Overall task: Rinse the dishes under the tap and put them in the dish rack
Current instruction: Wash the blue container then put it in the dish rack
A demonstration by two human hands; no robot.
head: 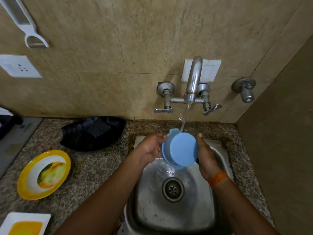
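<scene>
Over the steel sink (218,150), I hold a light blue plastic bowl (182,150) between both my hands, tilted so its inside faces up toward me. My left hand (151,149) wraps its left side, fingers curled round the rim by a small lug handle at the upper left. My right hand (205,155) presses flat against the right side, thumb up at the rim; an orange thread band (218,178) circles that wrist. Water (183,121) runs from the wall tap (194,78) and strikes the bowl's far rim, then spills off its lower edge toward the drain (172,189). On the speckled granite counter (94,167) to my left lie a yellow-rimmed plate (44,174) with food residue, a black tray (93,133) holding a scrub pad, and, at the bottom corner, a white square dish (25,223) with a yellow centre.
</scene>
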